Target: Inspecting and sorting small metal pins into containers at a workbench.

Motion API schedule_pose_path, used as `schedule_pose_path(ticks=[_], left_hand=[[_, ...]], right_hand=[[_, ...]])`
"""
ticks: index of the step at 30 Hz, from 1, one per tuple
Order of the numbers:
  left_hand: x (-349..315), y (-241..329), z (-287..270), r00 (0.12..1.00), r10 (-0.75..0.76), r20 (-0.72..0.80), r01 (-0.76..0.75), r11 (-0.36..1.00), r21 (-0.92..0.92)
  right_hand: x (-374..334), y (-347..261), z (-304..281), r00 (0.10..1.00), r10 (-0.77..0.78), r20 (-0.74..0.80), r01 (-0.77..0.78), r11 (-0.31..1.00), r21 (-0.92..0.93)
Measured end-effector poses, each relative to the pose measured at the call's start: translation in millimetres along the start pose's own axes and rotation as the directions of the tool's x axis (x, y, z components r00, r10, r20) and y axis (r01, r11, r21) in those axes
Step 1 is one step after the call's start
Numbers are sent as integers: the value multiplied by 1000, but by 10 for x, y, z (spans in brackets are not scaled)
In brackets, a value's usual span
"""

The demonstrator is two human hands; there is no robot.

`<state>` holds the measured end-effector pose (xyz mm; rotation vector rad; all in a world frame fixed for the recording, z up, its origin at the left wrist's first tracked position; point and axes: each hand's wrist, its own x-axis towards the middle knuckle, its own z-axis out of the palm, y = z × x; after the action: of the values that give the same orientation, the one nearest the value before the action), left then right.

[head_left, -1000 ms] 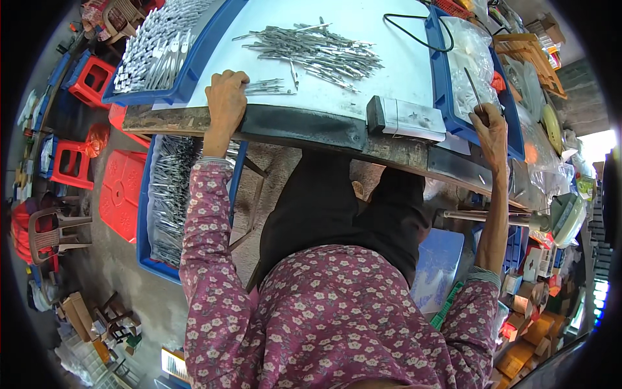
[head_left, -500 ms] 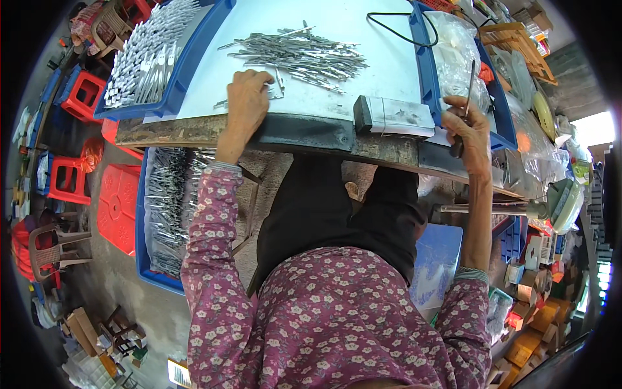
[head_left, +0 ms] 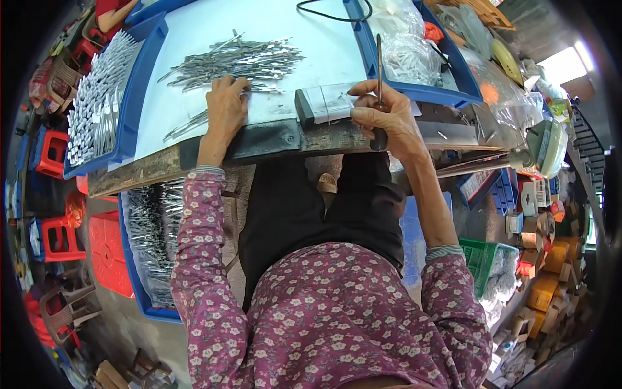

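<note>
Just beyond the nearer left hand, its grip unclear, metal strips lie mostly crosswise; the right hand grasps an upright screwdriver.

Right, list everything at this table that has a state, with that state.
Tool, gripped in the right hand
Metal pile, loose, heaped on a white sheet
Left hand, fingers bent, at the pile
Left tray, packed with white pieces
Right tray, holding clear plastic bags
Block, bound with a thin strand
Black cord, curved

Wearer's hands: two; tool: one; large metal pile: one; green crate: one.
</note>
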<state>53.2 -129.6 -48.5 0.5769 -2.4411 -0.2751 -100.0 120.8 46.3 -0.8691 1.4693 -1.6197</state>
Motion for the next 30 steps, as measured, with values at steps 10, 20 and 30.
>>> schedule_pose_path(ticks=[10,20,30], left_hand=[[26,123,-79,992,35,124,-30,999,-39],[-36,145,-87,997,72,14,-73,989,132],[-210,689,-683,984,125,-131,-170,885,-434]], right_hand=[[-53,102,-40,1000,-14,-4,14,999,29],[-80,182,-75,998,-48,-51,44,995,-93],[-335,-47,261,897,-442,5,366,735,-571]])
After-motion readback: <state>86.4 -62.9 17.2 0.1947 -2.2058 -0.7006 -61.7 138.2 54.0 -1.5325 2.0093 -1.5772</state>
